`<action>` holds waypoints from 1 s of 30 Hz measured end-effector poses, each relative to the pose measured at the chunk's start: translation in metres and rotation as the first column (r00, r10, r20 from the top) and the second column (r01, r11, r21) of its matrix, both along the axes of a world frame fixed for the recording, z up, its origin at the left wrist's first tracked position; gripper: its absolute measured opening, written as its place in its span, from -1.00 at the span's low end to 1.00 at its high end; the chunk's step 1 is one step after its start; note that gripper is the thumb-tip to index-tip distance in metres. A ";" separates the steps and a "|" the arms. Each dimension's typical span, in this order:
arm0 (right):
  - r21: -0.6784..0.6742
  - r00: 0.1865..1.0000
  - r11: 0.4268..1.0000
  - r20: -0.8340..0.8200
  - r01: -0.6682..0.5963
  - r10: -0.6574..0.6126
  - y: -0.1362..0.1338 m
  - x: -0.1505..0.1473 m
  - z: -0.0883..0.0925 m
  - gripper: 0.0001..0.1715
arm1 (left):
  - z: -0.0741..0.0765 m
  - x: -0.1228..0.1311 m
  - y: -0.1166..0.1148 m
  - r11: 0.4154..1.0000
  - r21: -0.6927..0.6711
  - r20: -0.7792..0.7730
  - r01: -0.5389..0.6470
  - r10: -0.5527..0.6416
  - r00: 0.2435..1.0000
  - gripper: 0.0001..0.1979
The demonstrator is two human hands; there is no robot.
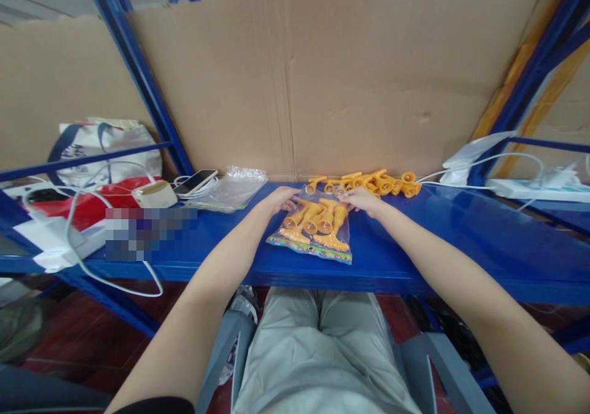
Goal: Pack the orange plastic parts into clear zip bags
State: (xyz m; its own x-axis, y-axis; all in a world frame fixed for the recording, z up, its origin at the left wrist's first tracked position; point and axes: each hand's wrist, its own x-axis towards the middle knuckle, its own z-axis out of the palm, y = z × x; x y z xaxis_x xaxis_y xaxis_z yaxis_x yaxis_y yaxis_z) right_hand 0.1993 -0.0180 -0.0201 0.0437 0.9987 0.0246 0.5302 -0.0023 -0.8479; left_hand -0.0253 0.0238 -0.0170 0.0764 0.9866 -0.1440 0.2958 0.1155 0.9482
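Observation:
A clear plastic bag (pixel 313 230) with a colourful bottom strip lies on the blue shelf (pixel 461 242), filled with several orange plastic toys. My left hand (pixel 279 199) pinches the bag's far left corner. My right hand (pixel 362 200) pinches its far right corner. Both sets of fingers are closed on the open top edge of the bag. Behind the bag lies a loose row of the same orange toys (pixel 369 184).
A stack of empty clear bags (pixel 230 190) lies left of the hands, beside a phone (pixel 196 182) on a white cable. Further left are a tote bag (pixel 104 150) and a white charger (pixel 50 242). A power strip (pixel 525 188) sits right. Cardboard (pixel 322 82) backs the shelf.

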 end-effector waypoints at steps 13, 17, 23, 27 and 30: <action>-0.187 0.837 0.981 -0.544 -0.053 -0.059 0.006 0.012 0.003 -0.76 | 0.001 0.005 -0.005 0.999 0.038 0.131 -0.026 0.021 0.991 -0.81; -0.179 0.828 0.976 -0.560 -0.121 0.000 0.009 0.020 0.000 -0.80 | -0.002 0.003 -0.001 0.999 0.015 0.134 -0.032 0.030 0.991 -0.84; -0.208 0.852 0.965 -0.523 -0.159 0.028 0.012 0.027 -0.003 -0.75 | -0.004 0.003 0.000 0.999 -0.016 0.129 -0.036 0.037 0.991 -0.90; -0.185 0.845 0.973 -0.534 -0.139 0.019 0.013 0.025 -0.004 -0.72 | -0.005 0.004 -0.001 0.997 -0.013 0.116 -0.072 0.073 0.991 -0.91; -0.184 0.838 0.972 -0.545 -0.148 0.024 0.013 0.024 -0.003 -0.73 | -0.004 0.005 -0.002 0.996 -0.010 0.123 -0.085 0.086 0.989 -0.86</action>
State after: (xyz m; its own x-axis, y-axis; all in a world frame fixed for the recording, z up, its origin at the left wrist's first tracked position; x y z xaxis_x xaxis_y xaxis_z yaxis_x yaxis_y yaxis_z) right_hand 0.2236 -0.0047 -0.0231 -0.0981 0.9774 -0.1872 -0.0004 -0.1882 -0.9821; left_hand -0.0199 0.0223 -0.0214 0.0095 0.9896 -0.1437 0.1660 0.1402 0.9761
